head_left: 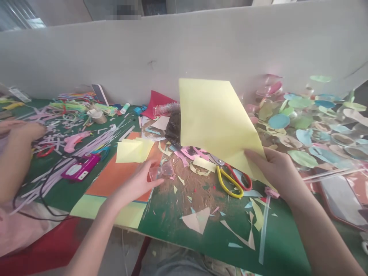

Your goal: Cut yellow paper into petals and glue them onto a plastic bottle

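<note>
My right hand (274, 172) pinches the lower right edge of a yellow paper sheet (214, 115), which is raised and tilted above the table. The fingers of my left hand (140, 180) curl around a small clear plastic cup (166, 169), narrow at its middle. Behind that hand, folded yellow paper (133, 150) lies on an orange sheet (110, 176). Scissors (231, 180) with one yellow and one red handle rest partly under the raised sheet. Below my right hand lies a clear strip (264, 230) with a pink piece at its top.
Paper scraps (197, 220) litter the green table (172, 226). Many coloured paper discs (304, 122) on clear plastic pile up at right, near a phone (342, 195). At left are a pink glue gun (76, 141), a magenta box (82, 167) with a black cable, and another person's arm (20, 153).
</note>
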{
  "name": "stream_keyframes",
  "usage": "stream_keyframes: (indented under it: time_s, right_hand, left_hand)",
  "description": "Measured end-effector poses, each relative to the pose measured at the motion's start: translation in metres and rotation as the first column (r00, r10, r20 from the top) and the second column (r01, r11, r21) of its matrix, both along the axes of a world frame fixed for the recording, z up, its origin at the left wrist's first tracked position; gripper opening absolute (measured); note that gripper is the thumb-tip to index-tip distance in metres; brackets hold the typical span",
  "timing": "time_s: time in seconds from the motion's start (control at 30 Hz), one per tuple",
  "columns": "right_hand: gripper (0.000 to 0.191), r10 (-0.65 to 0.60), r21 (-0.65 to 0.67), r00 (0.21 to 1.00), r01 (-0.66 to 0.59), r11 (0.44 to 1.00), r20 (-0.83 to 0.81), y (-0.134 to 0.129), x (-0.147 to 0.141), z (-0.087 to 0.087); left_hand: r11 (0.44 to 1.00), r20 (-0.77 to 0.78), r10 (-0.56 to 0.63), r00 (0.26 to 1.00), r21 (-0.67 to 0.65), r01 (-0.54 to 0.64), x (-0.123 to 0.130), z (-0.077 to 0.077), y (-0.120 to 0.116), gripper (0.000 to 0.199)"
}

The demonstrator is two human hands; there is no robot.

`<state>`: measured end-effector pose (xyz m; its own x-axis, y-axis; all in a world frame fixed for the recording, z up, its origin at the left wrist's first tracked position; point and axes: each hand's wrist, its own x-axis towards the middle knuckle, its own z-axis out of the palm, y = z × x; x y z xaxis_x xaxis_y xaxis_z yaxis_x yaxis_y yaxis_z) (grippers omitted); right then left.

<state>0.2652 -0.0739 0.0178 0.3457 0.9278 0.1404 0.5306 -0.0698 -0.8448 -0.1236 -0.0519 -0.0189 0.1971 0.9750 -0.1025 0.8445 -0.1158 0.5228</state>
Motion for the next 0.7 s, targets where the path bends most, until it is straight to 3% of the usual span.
stream_keyframes:
  time_s: [0.1,0.2,0.37,0.47,0.7]
  right_hand:
    - [0.041,-0.025,-0.136,0.991,0.007,0.991,-0.134,0.009,-0.005,-0.01]
    - [0.039,-0.079,-0.093,0.96,0.055,0.994,-0.269,0.015,-0.009,-0.016]
    - [0.035,-0.082,0.002,0.908,0.091,0.996,-0.411,0.016,-0.017,-0.025]
    - [0.038,-0.059,0.018,0.908,0.073,0.997,-0.415,0.017,-0.02,-0.035]
    - [0.044,-0.072,0.014,0.921,0.083,0.996,-0.384,0.019,-0.028,-0.044]
  left_hand:
    - [0.994,0.012,0.112,0.994,-0.008,-0.112,0.011,0.007,-0.001,0.045]
    - [0.982,0.013,0.185,0.983,0.049,-0.185,0.019,0.022,0.006,0.05]
    - [0.974,-0.024,0.059,0.998,0.22,-0.052,0.021,0.028,0.043,0.048]
    - [0.977,-0.016,0.015,1.0,0.212,-0.011,0.027,0.024,0.064,0.053]
    - [0.952,0.049,-0.088,0.995,0.299,0.069,0.043,0.008,0.081,0.049]
